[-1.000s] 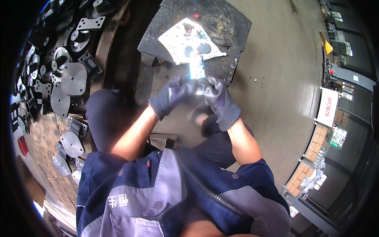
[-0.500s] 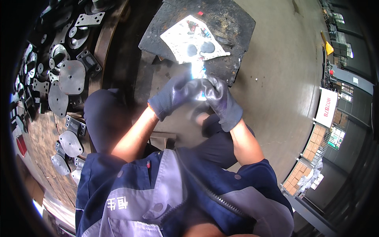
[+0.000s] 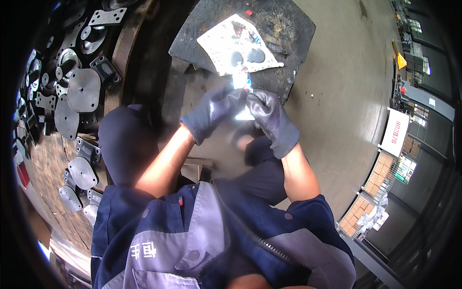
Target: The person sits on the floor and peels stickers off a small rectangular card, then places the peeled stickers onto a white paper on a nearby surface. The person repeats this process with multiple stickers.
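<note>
Black-gloved, both of my hands meet in front of me at a shiny white tube-like packet (image 3: 242, 81) with blue and red marks. Strong glare washes out its shape. My left hand (image 3: 216, 110) is closed around its left side, and my right hand (image 3: 273, 120) pinches it from the right. A pale end of the packet shows beneath the fingers. Just beyond lies a bright white printed sheet (image 3: 217, 47), bearing two dark oval pads, the left pad (image 3: 236, 59) and the right pad (image 3: 256, 56).
The sheet rests on a worn dark block table (image 3: 293, 36), with a small red scrap (image 3: 249, 12) near its far side. At left, a wooden bench (image 3: 45, 166) carries several metal plates (image 3: 83, 90) and brackets. Stacked boxes (image 3: 357, 214) stand far right.
My right hand has shifted slightly right, and its fingers sit a little farther from the left hand. Both hands keep their grip; the view has tilted slightly.
</note>
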Demonstrator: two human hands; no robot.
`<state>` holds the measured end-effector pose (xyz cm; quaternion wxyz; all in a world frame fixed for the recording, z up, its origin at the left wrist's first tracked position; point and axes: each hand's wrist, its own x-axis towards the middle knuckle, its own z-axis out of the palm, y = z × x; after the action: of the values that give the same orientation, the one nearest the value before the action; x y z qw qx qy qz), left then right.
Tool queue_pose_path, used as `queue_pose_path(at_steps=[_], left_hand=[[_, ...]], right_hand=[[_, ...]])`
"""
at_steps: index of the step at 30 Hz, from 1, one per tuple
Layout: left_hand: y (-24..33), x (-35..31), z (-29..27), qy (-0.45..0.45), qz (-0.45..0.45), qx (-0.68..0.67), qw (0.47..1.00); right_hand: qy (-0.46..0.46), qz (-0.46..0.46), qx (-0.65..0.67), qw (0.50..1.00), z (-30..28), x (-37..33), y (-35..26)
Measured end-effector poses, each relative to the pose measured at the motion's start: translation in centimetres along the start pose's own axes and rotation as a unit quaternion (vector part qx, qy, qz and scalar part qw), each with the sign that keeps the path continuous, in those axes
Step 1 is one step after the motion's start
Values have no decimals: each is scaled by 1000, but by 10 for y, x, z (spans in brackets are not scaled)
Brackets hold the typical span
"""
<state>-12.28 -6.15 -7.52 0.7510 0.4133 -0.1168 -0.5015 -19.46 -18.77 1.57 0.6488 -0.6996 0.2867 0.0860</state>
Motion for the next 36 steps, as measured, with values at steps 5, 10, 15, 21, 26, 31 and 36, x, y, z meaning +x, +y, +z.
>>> queue_pose_path(at_steps=[5,10,15,21,26,31,36], left_hand=[[20,-4,4,-1,58,188,980],[27,-7,1,-34,20,207,978],[29,-5,6,-19,-50,255,966],[17,-1,15,35,5,176,984],[13,3,18,89,18,149,985],[1,10,14,80,20,111,990],[21,16,8,134,9,246,960]], right_hand=[[10,-43,-80,996,-9,5,9],[-4,-76,-74,994,-3,6,8],[29,-20,-82,996,0,8,4],[39,-24,-81,996,-4,16,4],[45,-20,-72,996,-7,24,9],[19,2,24,1000,-7,28,1],[-65,-67,-214,972,-38,23,27]])
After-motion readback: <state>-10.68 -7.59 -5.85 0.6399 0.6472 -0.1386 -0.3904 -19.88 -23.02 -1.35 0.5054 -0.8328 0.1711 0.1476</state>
